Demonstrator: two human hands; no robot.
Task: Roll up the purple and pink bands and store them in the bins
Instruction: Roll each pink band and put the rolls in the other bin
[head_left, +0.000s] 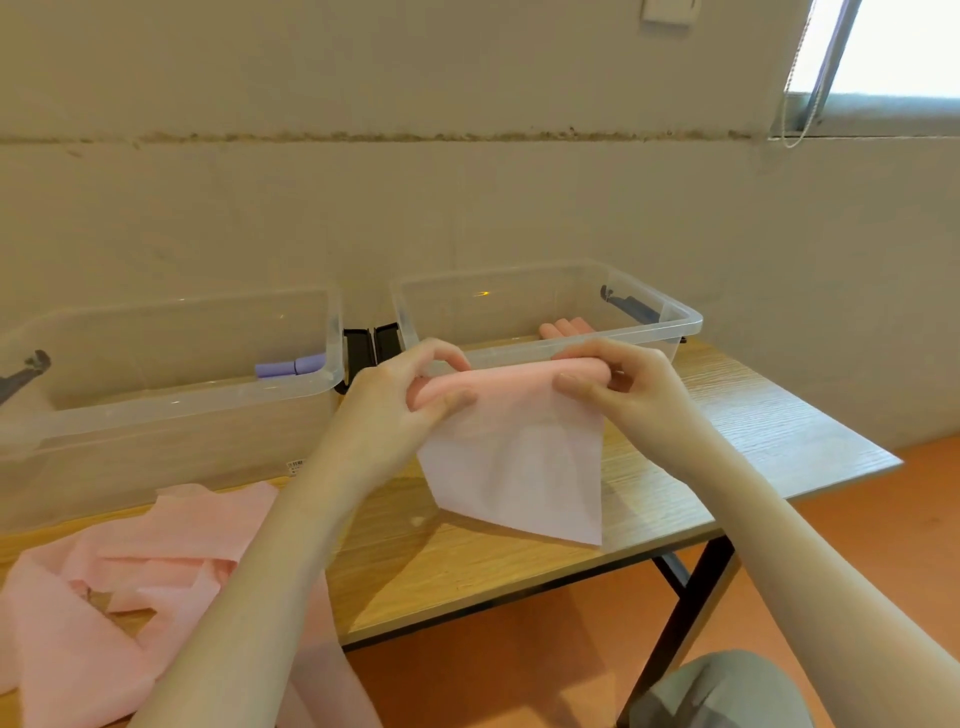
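Two bare forearms reach up from the bottom of the frame to a half-rolled pink band (511, 415) held at centre, above a wooden table (737, 415). At the roll's left end the left hand (400, 400) grips it, fingers curled over the top and thumb pressed against the near side; at the right end the right hand (618, 384) pinches it the same way. The roll's long axis runs left to right across the frame, level between both grips, while its loose tail hangs down toward the tabletop, one corner pointing to the lower centre.

Just behind the roll, touching or nearly touching its far side, stands the right clear bin (644, 306), where finished pink rolls (563, 328) lie against the near wall. That bin sits straight ahead of both hands, so the remaining turns and the drop likely run forward and away from the camera.

Further out, the left clear bin (171, 400) holds purple rolls (291, 366) at centre left. More unrolled pink bands (156, 551) lie heaped at lower left.
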